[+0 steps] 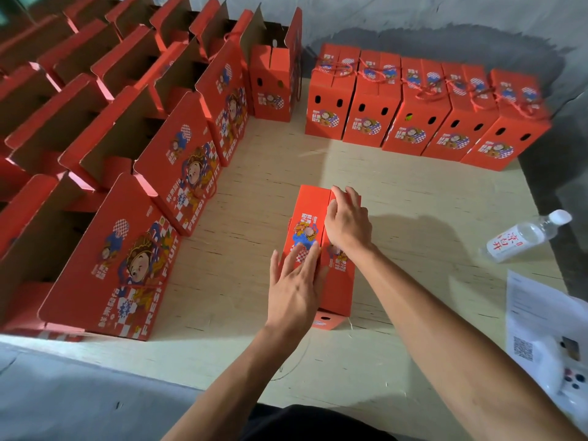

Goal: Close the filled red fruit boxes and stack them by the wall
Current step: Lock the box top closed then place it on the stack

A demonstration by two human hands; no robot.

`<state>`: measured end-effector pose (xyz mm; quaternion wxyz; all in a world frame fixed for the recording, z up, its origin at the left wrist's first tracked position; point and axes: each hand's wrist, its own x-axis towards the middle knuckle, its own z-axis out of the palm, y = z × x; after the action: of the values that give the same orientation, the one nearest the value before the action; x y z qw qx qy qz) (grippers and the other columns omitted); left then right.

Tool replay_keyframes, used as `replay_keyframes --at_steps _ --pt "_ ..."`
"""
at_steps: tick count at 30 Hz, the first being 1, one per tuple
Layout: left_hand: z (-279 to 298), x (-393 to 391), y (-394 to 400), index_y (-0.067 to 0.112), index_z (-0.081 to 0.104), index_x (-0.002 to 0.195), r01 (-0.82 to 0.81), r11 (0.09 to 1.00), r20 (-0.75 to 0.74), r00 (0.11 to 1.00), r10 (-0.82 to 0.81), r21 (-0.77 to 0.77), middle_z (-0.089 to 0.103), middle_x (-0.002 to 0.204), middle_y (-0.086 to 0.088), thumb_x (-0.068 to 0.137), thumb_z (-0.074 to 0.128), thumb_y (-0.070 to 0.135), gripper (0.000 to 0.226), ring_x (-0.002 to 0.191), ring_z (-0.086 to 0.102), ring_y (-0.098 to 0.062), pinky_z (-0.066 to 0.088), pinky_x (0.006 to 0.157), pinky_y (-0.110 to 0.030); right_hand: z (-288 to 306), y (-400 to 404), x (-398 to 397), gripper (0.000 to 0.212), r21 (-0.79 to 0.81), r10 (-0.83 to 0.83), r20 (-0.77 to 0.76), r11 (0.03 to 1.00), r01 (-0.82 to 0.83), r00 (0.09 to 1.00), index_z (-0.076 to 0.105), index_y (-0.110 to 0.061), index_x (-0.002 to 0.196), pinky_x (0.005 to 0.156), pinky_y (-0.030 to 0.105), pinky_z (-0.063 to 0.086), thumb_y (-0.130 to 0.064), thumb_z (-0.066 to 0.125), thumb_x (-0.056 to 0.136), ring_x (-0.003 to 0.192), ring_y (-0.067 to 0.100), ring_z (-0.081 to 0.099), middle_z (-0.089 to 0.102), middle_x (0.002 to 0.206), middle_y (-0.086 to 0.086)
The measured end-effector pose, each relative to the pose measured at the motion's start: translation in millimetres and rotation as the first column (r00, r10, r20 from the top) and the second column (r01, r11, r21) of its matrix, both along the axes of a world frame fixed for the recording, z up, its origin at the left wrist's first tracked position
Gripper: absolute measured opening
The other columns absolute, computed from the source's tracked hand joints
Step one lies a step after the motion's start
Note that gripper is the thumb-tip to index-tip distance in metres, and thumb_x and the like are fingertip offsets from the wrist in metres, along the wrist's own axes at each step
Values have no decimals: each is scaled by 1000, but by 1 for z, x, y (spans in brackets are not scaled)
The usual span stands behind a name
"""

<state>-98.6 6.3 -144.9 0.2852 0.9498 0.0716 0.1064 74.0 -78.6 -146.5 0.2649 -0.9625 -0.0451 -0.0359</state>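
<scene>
A red fruit box [310, 214] stands in the middle of the pale board, its two top flaps folded together. My left hand [294, 288] lies flat on the near end of the left flap with straight fingers. My right hand [346, 222] rests on the right flap, fingers bent over its far end. A row of several closed red boxes [426, 122] with rope handles stands along the grey wall at the back right. Several open red boxes [133, 173] with raised lids fill the left side.
A plastic water bottle [528, 235] lies on the board at the right. Printed papers [541, 326] and a clear bag sit at the right edge. The pale board [397, 198] ends at a grey floor near me.
</scene>
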Motion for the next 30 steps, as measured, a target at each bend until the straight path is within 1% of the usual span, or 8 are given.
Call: replay_keyframes --at_steps 5,8,11,13,19,23,26,30 --pt "8 0 0 54 8 157 -75 997 -291 953 81 33 -8 171 -6 98 16 74 63 157 -12 -37 10 122 -63 0 -3 0 41 14 9 -32 1000 -9 999 47 -33 147 93 47 47 -33 38 107 117 48 54 36 158 -2" --pt "13 -1 8 55 39 139 -74 994 -313 949 46 -78 2 169 1 95 29 78 51 153 15 -31 42 106 -59 1 -4 2 42 32 18 -56 999 -16 998 46 -34 148 96 47 46 -39 38 107 122 46 52 32 161 -3" --pt "19 4 17 39 68 101 -120 931 -234 971 38 -345 29 161 1 91 62 65 29 145 35 -23 52 98 -48 0 -4 4 45 20 20 -83 1000 -19 996 44 -35 148 95 48 47 -49 37 106 126 43 50 31 161 -3" --pt "18 5 20 27 69 76 -102 872 -167 986 24 -479 45 146 -5 89 74 52 29 131 50 -31 55 93 -50 -2 -4 2 46 28 21 -74 999 -19 997 45 -34 148 94 48 48 -49 38 105 126 42 50 33 160 -2" --pt "15 2 23 31 73 78 -59 921 -175 985 -10 -384 18 170 -11 91 75 41 17 157 12 -22 22 124 -47 0 2 -3 44 16 -19 -8 1000 19 1000 50 -30 145 89 46 51 -44 41 104 121 42 54 39 156 3" --pt "21 -2 25 29 58 67 -15 902 -146 988 -54 -432 21 167 -3 89 77 36 30 155 22 -17 42 109 -35 0 3 -2 42 6 -29 18 1000 29 999 51 -29 143 85 45 52 -41 42 104 118 44 55 41 155 4" --pt "19 -5 26 27 59 96 -13 932 -132 991 -37 -361 27 158 11 91 74 41 21 151 27 -12 45 93 -29 -2 3 -3 37 6 -29 43 1000 29 999 53 -29 140 80 44 50 -37 42 105 111 45 57 45 149 2" --pt "12 -3 12 29 23 158 -117 977 -205 976 79 -180 11 171 6 99 44 65 73 155 19 -15 46 104 -47 -2 2 -2 35 14 -39 61 999 38 997 53 -30 140 72 38 41 -30 41 107 107 43 58 47 143 -2"
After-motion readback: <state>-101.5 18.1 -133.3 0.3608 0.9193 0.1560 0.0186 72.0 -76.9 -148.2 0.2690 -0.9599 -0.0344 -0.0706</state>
